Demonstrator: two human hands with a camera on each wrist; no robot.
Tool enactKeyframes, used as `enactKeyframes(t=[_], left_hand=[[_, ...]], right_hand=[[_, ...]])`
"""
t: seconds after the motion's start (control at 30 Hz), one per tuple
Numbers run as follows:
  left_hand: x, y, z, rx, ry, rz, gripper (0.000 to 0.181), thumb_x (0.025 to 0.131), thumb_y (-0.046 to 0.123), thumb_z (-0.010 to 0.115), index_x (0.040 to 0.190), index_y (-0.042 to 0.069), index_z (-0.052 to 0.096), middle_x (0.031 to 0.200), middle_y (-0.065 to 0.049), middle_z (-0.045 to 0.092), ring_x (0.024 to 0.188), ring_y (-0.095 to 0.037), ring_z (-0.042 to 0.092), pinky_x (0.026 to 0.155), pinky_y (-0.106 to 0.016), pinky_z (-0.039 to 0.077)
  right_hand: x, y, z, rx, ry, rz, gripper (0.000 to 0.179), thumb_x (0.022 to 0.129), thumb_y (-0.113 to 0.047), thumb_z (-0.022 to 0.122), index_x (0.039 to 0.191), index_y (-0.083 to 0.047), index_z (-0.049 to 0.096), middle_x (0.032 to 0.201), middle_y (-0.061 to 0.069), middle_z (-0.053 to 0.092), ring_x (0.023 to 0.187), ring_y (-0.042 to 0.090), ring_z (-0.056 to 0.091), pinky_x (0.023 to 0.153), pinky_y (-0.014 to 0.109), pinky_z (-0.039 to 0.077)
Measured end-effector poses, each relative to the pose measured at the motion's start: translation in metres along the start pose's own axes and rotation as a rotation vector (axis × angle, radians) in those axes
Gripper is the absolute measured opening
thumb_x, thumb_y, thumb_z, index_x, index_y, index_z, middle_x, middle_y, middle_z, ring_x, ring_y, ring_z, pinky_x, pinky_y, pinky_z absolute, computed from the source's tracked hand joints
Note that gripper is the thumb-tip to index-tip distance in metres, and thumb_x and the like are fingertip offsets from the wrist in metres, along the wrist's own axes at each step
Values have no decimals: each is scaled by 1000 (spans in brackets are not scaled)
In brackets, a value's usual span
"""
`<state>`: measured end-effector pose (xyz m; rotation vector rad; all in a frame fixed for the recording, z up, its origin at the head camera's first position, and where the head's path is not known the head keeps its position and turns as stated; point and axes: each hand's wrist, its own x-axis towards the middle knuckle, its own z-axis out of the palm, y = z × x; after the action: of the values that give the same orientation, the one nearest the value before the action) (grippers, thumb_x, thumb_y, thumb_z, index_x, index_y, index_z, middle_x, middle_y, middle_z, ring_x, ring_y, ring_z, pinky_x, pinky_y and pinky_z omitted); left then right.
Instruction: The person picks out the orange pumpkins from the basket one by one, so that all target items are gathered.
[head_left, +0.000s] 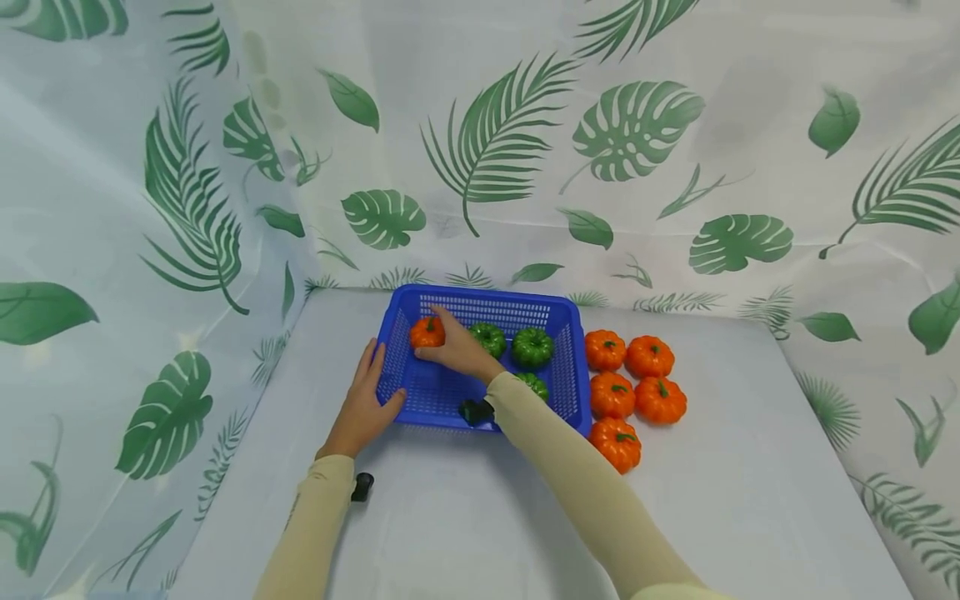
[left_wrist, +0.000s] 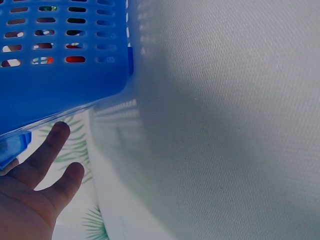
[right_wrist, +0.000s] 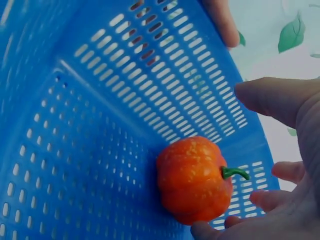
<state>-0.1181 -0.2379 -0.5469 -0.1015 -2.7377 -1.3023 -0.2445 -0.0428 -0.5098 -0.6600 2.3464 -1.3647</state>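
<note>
A small orange pumpkin (head_left: 424,333) with a green stem sits in the back left corner of a blue plastic basket (head_left: 582,367). Over it is my right hand (head_left: 467,352). In the right wrist view, the thumb stands away from the pumpkin (right_wrist: 192,180) and the fingertips are right at its lower side. My left hand (head_left: 363,410) rests at the basket's front left corner, fingers extended along the outside of the wall. The left wrist view shows those fingers (left_wrist: 42,155) spread beside the basket (left_wrist: 60,95). Green pumpkins (head_left: 532,347) lie in the basket's right half, one partly hidden by my right arm.
Several orange pumpkins (head_left: 613,395) are grouped on the white table (head_left: 465,508), close against the basket's right side. A leaf-printed curtain (head_left: 495,108) rises behind the table and along both sides. Black wrist cameras (head_left: 474,411) sit on both arms.
</note>
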Motion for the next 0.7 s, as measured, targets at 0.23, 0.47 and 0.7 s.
enactKeyframes(t=[0.23, 0.47, 0.7], left_hand=[[0, 1, 0, 5, 0, -11, 91, 100, 21, 69, 172, 5, 16, 179, -13, 5, 161, -42, 19, 125, -62, 23], [1, 0, 0, 14, -5, -7, 90, 100, 21, 68, 172, 4, 16, 179, -15, 5, 161, -42, 18, 126, -60, 23], [0, 2, 0, 9, -2, -3, 92, 99, 21, 70, 172, 4, 16, 180, -11, 5, 161, -40, 18, 126, -59, 23]], right_hand=[[4, 5, 3, 77, 25, 65, 93, 98, -19, 77, 169, -1, 21, 161, 25, 42, 141, 40, 52, 119, 52, 43], [12, 11, 10, 96, 51, 109, 89, 97, -16, 76, 167, 3, 24, 159, 26, 45, 140, 40, 51, 119, 52, 41], [22, 17, 18, -6, 94, 113, 86, 90, -11, 82, 161, 4, 36, 149, 27, 50, 133, 39, 55, 115, 50, 46]])
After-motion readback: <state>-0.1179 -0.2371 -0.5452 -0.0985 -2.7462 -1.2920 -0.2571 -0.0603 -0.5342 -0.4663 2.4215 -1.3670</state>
